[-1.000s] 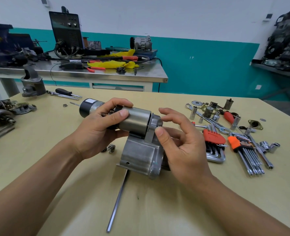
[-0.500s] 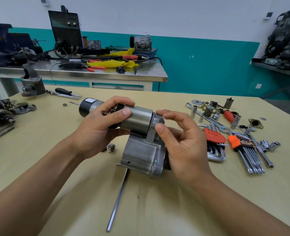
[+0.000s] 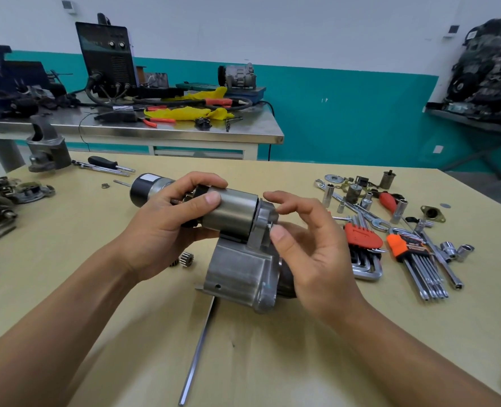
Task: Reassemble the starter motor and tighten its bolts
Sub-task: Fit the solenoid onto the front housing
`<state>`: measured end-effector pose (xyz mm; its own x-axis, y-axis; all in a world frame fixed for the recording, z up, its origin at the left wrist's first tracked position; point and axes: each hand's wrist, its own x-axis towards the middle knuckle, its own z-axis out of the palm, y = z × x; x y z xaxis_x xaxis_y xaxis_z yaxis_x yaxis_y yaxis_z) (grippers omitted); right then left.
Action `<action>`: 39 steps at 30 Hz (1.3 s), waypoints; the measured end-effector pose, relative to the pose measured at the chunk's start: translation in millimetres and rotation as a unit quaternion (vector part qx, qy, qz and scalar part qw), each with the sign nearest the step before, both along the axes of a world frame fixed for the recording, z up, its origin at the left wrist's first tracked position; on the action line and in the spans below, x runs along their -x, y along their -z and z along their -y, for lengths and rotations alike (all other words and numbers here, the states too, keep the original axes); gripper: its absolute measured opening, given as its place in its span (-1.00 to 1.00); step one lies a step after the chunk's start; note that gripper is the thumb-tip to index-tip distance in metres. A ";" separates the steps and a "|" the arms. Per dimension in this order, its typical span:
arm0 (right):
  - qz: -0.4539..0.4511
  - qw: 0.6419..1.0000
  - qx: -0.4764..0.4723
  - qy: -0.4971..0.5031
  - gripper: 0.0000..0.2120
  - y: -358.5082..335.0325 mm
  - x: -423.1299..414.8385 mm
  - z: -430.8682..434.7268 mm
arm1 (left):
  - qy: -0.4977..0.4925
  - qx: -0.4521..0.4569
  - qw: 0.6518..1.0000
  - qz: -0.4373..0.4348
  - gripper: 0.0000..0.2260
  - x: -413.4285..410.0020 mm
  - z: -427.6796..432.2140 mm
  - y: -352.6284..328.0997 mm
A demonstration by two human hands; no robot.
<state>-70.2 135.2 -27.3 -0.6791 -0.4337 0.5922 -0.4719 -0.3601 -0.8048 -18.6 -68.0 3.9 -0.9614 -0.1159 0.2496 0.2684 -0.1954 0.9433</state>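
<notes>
Workshop with a teal-banded wall; tan table (image 3: 67, 236); steel bench (image 3: 184, 133) standing behind the motor. I am logging the following.

- Motor (image 3: 237, 239): sitting mid-table, housing (image 3: 240, 274) underneath, cylinder (image 3: 231, 215) lying across its top and seeming to be seated against the flange (image 3: 265, 221).
- Left hand (image 3: 161, 227): wrapping its fingers and thumb around the cylinder's left end, steadying it.
- Right hand (image 3: 311, 254): hanging loosely curved just right of the motor, thumb touching the flange, fingers arching over it and gripping nothing.
- Rod (image 3: 198, 348): lying loose in front of the motor, one end hiding under the housing.
- Gear (image 3: 186, 257): lying loose just left of the housing.
- Sockets (image 3: 330, 192), spanner (image 3: 372, 218), hex keys (image 3: 419, 259): lying right of the motor, nobody holding them.

Progress, as I am judging it: the main bodies are coming together, but I am seeing no bolts fitted. Parts are lying outside the motor, so fastening and tightening are looking wholly ahead.
</notes>
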 end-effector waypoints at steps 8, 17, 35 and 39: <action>-0.019 0.999 -0.024 0.024 -0.81 2.7 0.3 -1.5 | 0.009 -0.004 1.000 0.024 -0.85 -1.6 6.3 0.1; -0.020 0.999 -0.010 0.029 -0.90 -0.9 0.5 -4.7 | 0.025 -0.017 0.999 0.037 -0.73 -0.6 6.7 3.8; -0.065 0.994 -0.046 0.070 -0.89 -5.8 -6.4 -6.4 | 0.040 -0.027 0.998 0.040 -0.47 -2.4 4.0 6.0; -0.063 0.995 -0.048 0.068 -0.88 -3.8 -5.1 -9.4 | 0.046 -0.028 0.998 0.045 -0.47 -2.6 3.1 6.5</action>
<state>-65.1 144.5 -23.5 -0.6579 -0.4027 0.6364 -0.6102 -0.2101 -0.7638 -15.9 -71.1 -2.7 -0.9869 -0.0375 0.1569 0.1612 -0.2674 0.9500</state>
